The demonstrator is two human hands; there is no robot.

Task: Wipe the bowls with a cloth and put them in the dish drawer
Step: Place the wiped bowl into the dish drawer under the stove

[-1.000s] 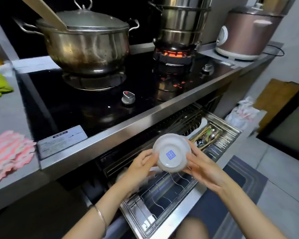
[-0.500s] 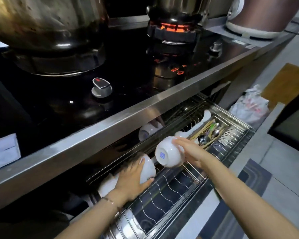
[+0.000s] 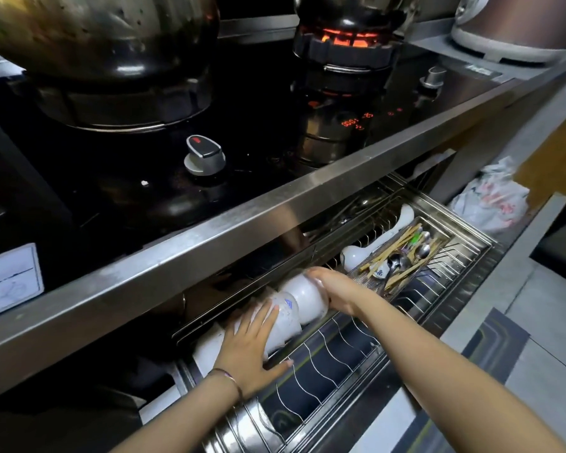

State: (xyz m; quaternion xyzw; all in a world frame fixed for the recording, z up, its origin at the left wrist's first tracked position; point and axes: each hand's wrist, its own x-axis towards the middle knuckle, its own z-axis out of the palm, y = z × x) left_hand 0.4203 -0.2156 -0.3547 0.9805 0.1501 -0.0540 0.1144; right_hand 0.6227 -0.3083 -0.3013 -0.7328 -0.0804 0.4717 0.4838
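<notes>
Bowl, held clear half a second ago, now lies on its side in the dish drawer, left of the cutlery tray. My right hand grips it. My left hand rests flat on the neighbouring bowl, which it touches. Release comes next, I judge.

Left hand splayed — right hand (curled)
</notes>
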